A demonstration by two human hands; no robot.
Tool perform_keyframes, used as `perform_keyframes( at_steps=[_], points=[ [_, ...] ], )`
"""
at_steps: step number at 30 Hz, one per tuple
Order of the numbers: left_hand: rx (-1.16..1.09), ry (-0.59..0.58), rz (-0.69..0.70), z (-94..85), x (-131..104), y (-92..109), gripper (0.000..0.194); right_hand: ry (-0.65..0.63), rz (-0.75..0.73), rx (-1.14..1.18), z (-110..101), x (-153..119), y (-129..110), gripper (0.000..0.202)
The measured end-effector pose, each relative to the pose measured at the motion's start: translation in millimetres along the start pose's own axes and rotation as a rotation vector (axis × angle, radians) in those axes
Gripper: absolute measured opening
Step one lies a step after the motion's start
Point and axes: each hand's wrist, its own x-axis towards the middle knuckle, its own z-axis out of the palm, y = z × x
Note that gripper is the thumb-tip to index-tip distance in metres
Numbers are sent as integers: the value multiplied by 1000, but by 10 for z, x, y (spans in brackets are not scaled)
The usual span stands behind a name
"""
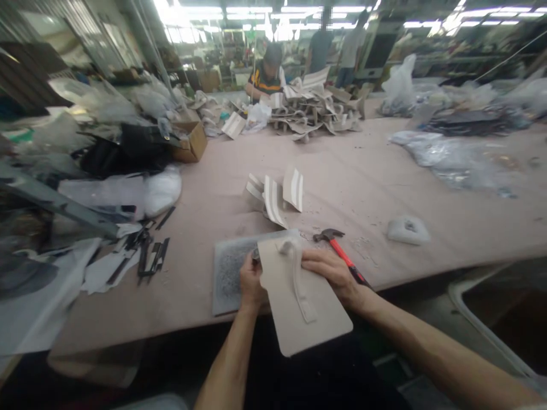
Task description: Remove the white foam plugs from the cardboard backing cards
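Note:
A beige leather-like panel (314, 304) with rounded corners is held tilted over the table's front edge. A narrow strap (297, 282) runs down its face, curled at the top. My left hand (251, 283) is closed on the panel's left edge. A small dark metal piece (255, 255) shows by its fingertips; what it is I cannot make out. My right hand (331, 272) grips the panel from the right, fingers lying together beside the strap. Beneath and left of the panel is a grey, worn slab (231, 279). To the right lies a claw hammer (344, 253) with a red and black handle.
Several striped beige pieces (276, 199) stand beyond the slab. A clear bag (408, 229) lies right. Dark strips and tools (151, 256) lie left, near a cardboard box (191, 142). A heap of beige panels (316, 108) covers the far side, where another person (265, 77) sits.

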Motion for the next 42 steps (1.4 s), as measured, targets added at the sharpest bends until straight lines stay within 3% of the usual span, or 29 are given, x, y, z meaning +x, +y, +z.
perform_keyframes(
  at_steps=[3,5,7,9,12,14,16,18,20,22,25,28,30,31,33,34,36,38,40,42],
  points=[
    [3,55,0,-13,1,-39,27,-117,10,-56,149,-716,-54,27],
    [-3,59,0,-12,4,-74,27,-190,24,-65,193,-964,-144,26],
    [-23,50,-3,-8,8,-110,29,-229,-16,-76,110,-1063,-259,27],
    [-56,54,-14,-4,15,-141,31,-168,-34,-110,-85,-1068,-345,28],
    [-79,63,-24,5,31,-168,34,107,120,-256,-441,-933,-338,23],
    [-76,61,-23,15,38,-167,36,279,241,-430,-625,-721,-253,14],
    [-88,63,-29,23,37,-150,38,315,301,-597,-731,-409,-148,11],
    [-127,85,-45,13,23,-112,40,136,354,-715,-752,-42,-55,14],
    [-167,145,-56,-31,2,-44,39,-178,397,-787,-680,304,7,18],
    [-179,239,-44,-121,-17,58,37,-470,436,-794,-498,553,20,23],
    [-165,405,20,-349,-10,266,31,-712,436,-687,-53,658,-141,25],
    [-194,595,106,-671,63,485,25,-988,228,-342,364,517,-581,11],
    [-221,700,159,-900,136,607,24,-1198,-64,64,450,420,-928,5],
    [-220,732,178,-1005,172,656,24,-1224,-178,223,413,401,-1065,7],
    [-179,752,195,-1163,231,722,24,-1153,-212,306,202,438,-1191,14],
    [-150,748,192,-1207,248,737,24,-1073,-136,244,56,489,-1166,14],
    [-117,726,175,-1210,251,735,24,-874,80,2,-222,617,-962,6],
    [-135,686,145,-1111,219,699,26,-643,216,-281,-377,715,-655,15],
    [-168,618,104,-954,167,644,27,-475,280,-543,-353,720,-395,22],
    [-175,537,71,-804,119,588,28,-461,340,-675,-187,613,-300,21]
  ],
)
